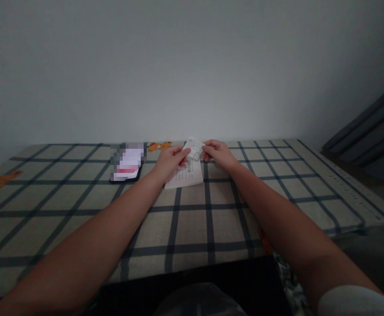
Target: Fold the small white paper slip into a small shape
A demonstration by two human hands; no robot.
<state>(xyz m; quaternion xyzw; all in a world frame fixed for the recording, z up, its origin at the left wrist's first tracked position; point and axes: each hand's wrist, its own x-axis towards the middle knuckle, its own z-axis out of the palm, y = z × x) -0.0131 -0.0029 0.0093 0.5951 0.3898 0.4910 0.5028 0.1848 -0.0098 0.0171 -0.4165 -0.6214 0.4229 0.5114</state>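
Note:
Between my two hands is a small white folded paper [194, 147] with faint lines on it, tilted and held just above the table. My left hand [173, 159] pinches its left edge between thumb and fingers. On the opposite edge, the thumb and fingers of my right hand [218, 153] are closed. Beneath the paper lies a white printed sheet or booklet [192, 176], partly covered by my left hand; its print is too small to read.
A phone [129, 162] with a lit, blurred screen lies left of my hands. A checked tablecloth [192, 224] with bear prints covers the table. Behind it stands a plain wall [192, 70]; a dark curtain [369, 118] hangs at the right.

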